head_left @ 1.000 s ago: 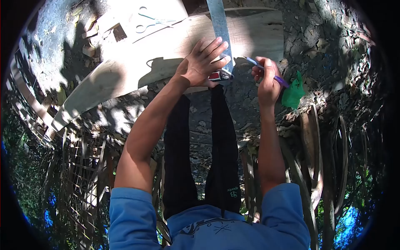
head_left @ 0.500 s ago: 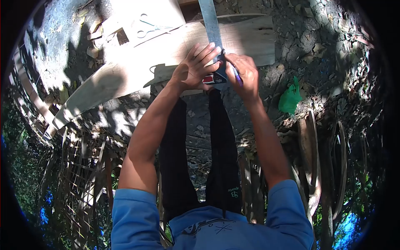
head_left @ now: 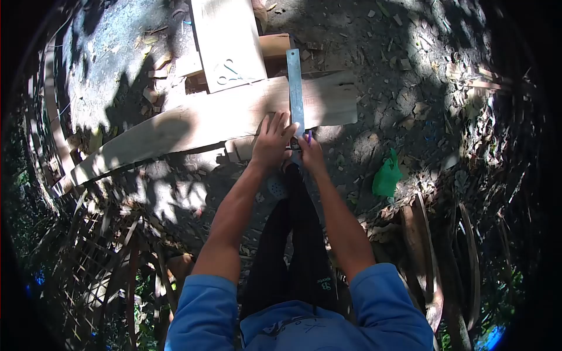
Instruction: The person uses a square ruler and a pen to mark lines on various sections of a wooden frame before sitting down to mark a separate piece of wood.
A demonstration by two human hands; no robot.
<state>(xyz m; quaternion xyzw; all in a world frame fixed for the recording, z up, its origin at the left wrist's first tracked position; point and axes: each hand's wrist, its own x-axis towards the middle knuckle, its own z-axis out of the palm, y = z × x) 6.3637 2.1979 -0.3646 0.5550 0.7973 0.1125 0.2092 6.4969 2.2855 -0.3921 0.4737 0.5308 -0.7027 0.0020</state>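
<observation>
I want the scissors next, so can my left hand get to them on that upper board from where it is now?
Probably yes: the left hand rests on the plank, and the scissors lie uncovered on the board just beyond.

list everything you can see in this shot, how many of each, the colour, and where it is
long plank: one, pale wood, lying on the ground slanting from lower left to upper right
ruler: one, grey-blue metal, lying across the long plank near its right end
pen: one, purple, mostly hidden in the right hand beside the ruler
short board: one, pale wood, at the top, resting over the long plank
scissors: one pair, light-coloured handles, on the short board
green bag: one, bright green, on the dirt to the right
lattice: one, brown slats, lower left
left hand: one, pressing flat on the ruler's lower end
right hand: one, grip closed on the pen at the ruler's edge
</observation>
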